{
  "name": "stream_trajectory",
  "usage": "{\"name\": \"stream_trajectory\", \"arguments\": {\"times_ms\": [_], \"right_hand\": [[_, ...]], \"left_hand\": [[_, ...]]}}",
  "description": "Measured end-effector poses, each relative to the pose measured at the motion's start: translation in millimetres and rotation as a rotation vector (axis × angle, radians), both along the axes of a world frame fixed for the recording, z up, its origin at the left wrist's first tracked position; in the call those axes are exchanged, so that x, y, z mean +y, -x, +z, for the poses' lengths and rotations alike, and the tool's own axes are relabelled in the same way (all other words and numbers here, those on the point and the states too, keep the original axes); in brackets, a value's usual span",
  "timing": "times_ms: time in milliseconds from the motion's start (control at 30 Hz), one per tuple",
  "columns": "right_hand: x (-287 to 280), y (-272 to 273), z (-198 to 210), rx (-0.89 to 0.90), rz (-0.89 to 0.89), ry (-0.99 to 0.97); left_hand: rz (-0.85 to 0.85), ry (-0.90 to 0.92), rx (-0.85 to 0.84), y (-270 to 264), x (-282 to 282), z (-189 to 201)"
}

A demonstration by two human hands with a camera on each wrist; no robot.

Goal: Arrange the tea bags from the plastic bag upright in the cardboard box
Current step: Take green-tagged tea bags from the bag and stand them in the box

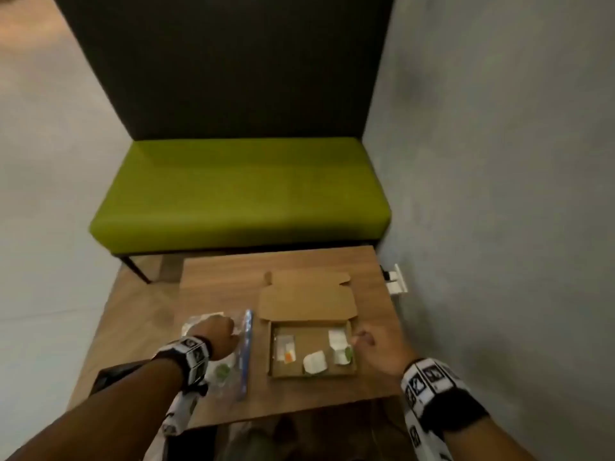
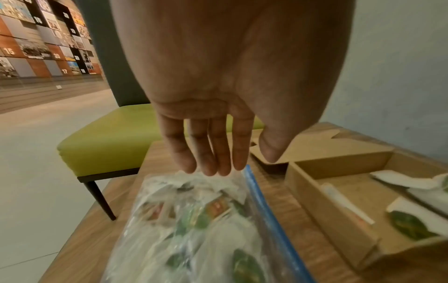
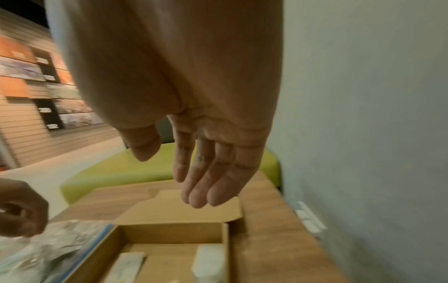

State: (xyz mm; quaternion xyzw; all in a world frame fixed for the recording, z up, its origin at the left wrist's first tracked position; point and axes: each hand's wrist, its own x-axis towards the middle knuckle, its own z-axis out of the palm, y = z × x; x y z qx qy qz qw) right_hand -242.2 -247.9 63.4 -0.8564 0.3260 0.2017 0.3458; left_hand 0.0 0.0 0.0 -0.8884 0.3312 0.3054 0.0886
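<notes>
On the wooden table [image 1: 216, 277] lies an open cardboard box [image 1: 270, 351] with its lid folded flat away from me. Several tea bags [image 1: 314, 361] sit in it, some lying flat, some leaning. Left of the box lies a clear plastic bag [image 1: 233, 371] with a blue zip strip, full of tea bags [image 2: 194, 220]. My left hand [image 2: 240, 164] hangs over the bag's far end, with straight fingertips touching the plastic and the thumb apart. Over the box's right edge [image 3: 227, 239] hovers my right hand [image 3: 179, 172], fingers relaxed and empty.
A green bench [image 1: 239, 194] stands behind the table against a dark panel. A grey wall [image 1: 499, 194] runs close along the table's right side, with a white fitting [image 1: 397, 279] low on it. Bare floor lies to the left.
</notes>
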Motion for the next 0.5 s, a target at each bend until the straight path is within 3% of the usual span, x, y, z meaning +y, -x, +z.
{"name": "stream_trajectory", "arguments": {"times_ms": [100,233,367,500], "right_hand": [[33,-55,-26,-0.022,0.115,-0.035],[90,-103,-54,-0.038,0.24,-0.056],[134,-125,-87,-0.063,0.33,-0.045],[160,-129,-116,-0.051,0.431,-0.003]], "left_hand": [[0.004,-0.014,-0.088,-6,22,-28],[0.159,0.066,-0.251,-3,47,-68],[0.413,0.181,-0.207,7,62,-90],[0.514,0.288,-0.199,14,67,-98]]}}
